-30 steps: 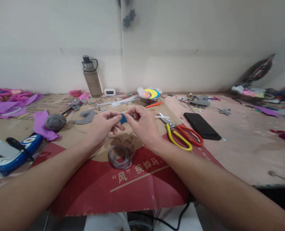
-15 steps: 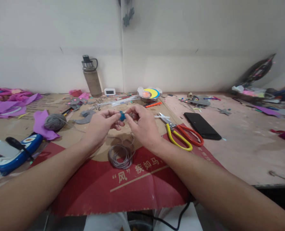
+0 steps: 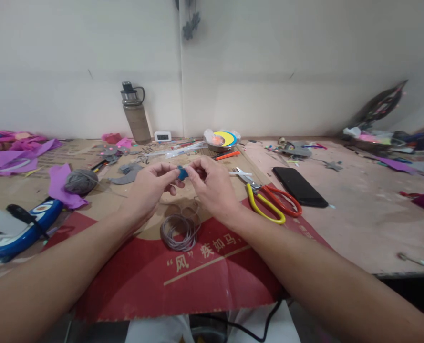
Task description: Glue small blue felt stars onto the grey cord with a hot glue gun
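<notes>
Between my two hands is a small blue piece point(image 3: 182, 173), which looks like felt; its exact shape is hidden by the fingers. My left hand point(image 3: 156, 183) pinches its left end between thumb and fingers. The right end is gripped by my right hand point(image 3: 212, 186), thumb against the bent forefinger. Below them a coil of thin grey cord point(image 3: 179, 233) lies on the red-and-brown cardboard point(image 3: 215, 286). Right of my right hand rest scissors point(image 3: 265, 195) with one yellow and one red handle. A ball of grey yarn point(image 3: 81, 181) sits to the left, its strand running toward my left wrist.
A black phone point(image 3: 299, 186) lies right of the scissors. At the back stand a water bottle point(image 3: 136, 116), a small white clock point(image 3: 162, 136) and a metal bowl point(image 3: 222, 146). Purple felt point(image 3: 63, 186) and a blue hot-glue-gun-like tool point(image 3: 25, 233) are on the left.
My right hand's fingers have shifted slightly around the blue piece, and its right end looks a little more exposed. Otherwise the view has only drifted slightly.
</notes>
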A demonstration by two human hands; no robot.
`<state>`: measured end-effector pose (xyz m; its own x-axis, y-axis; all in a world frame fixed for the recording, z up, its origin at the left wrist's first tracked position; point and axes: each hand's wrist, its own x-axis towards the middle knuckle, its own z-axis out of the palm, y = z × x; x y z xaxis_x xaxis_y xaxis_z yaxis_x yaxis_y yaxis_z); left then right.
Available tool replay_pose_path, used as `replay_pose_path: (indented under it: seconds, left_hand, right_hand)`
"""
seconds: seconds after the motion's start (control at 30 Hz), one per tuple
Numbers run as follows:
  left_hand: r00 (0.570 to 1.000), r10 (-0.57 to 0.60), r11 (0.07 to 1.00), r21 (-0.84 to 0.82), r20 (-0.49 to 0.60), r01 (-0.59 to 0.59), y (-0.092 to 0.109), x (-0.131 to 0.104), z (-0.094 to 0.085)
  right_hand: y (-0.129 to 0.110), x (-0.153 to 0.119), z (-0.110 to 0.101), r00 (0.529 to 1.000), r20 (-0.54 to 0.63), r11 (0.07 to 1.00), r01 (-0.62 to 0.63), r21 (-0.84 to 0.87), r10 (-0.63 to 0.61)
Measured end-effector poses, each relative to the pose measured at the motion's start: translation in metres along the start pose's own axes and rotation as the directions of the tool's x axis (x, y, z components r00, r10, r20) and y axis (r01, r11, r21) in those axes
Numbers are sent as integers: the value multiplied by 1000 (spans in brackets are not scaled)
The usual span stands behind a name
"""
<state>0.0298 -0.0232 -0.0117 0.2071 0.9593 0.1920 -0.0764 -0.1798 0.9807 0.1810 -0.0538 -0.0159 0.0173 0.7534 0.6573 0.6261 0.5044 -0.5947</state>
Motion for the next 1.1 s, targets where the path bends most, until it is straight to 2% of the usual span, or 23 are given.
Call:
replay_pose_path:
  seconds: [0.23, 0.37, 0.57, 1.1]
  left_hand:
    - [994, -85, 988, -122, 75, 94, 3, -3, 2]
    - [990, -114, 986, -114, 83, 123, 6, -5, 3]
    - [999, -21, 999, -36, 42, 23, 5, -2, 2]
    - [999, -44, 997, -61, 21, 45, 2, -1, 2]
  right_hand:
    - [1, 0, 1, 1000, 1, 1000, -14, 1, 14]
    - [1, 0, 1, 1000, -2, 1000, -10, -2, 10]
    - [-1, 0, -1, 1000, -7, 1000, -22, -21, 21]
    - [3, 1, 2, 999, -5, 998, -53, -34, 53]
